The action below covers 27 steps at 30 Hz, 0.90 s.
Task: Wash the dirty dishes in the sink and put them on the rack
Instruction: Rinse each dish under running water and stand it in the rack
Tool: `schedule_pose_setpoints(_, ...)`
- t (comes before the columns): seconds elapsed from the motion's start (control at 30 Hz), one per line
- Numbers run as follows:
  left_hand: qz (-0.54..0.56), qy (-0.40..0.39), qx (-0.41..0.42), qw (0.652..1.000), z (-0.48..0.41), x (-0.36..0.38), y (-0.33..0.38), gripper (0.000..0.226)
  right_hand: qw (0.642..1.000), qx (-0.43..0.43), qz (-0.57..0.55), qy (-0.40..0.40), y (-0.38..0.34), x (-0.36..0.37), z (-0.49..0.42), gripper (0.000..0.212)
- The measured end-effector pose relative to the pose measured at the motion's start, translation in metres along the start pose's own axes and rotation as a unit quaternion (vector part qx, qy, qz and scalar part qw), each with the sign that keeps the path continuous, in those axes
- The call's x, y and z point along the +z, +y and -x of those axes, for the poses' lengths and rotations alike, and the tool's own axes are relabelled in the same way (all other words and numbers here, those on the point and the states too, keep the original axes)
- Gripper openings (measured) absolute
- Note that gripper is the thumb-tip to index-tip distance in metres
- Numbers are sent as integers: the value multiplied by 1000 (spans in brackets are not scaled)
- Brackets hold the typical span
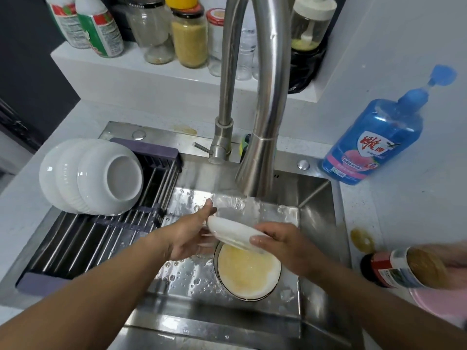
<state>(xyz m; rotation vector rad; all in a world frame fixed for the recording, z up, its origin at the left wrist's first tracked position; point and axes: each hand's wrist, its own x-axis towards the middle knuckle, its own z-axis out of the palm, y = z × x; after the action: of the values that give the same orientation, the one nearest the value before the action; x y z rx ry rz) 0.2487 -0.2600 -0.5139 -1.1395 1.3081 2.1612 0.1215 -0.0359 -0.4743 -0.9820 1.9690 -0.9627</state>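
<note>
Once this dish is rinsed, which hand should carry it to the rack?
Left. The left hand grips the white dish on the side nearest the rack; the right hand sits farther away.

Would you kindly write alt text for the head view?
A left hand and right hand hold a small white dish under water from a curved steel tap, above a dark-rimmed bowl of yellowish liquid in the steel sink. Three white bowls rest on the slatted rack.

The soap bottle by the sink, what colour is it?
The plastic soap bottle is blue, in the head view.
</note>
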Motion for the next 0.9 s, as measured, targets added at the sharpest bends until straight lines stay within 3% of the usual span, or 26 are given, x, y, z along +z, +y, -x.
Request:
schedule_pose_setpoints(0.1,-82,-34,75,993,15,-9,2,58,996,40,-75,-13,-7,-17,-9,17)
schedule_pose_setpoints(0.2,-131,-66,150,978,31,-18,5,36,985,68,-156,-2,-8,-24,-13,18)
schedule_pose_setpoints(0.27,-154,-85,172,969,35,-21,6,39,978,86,-190,-5,-12,-24,-15,19)
schedule_pose_setpoints(0.4,-141,-80,169,972,44,-4,5,45,986,112,-104,63,-25,-12,-24,24)
schedule_pose_setpoints(0.53,-42,-55,134,989,50,29,-5,35,971,76,91,209,-29,26,-46,30)
schedule_pose_setpoints(0.63,84,-38,114,989,51,48,-8,33,975,66,89,194,-33,53,-58,71)
schedule_pose_setpoints(0.67,143,-21,108,984,51,52,-6,32,975,59,92,193,-32,60,-60,70)
schedule_pose_setpoints(0.77,305,32,81,948,45,48,3,33,961,-13,254,113,-35,74,-59,73)
schedule_pose_setpoints(0.83,383,70,66,919,42,44,10,35,964,19,246,99,-39,78,-49,76)
schedule_pose_setpoints(0.9,419,98,53,901,43,46,13,33,969,51,195,145,-43,81,-42,71)
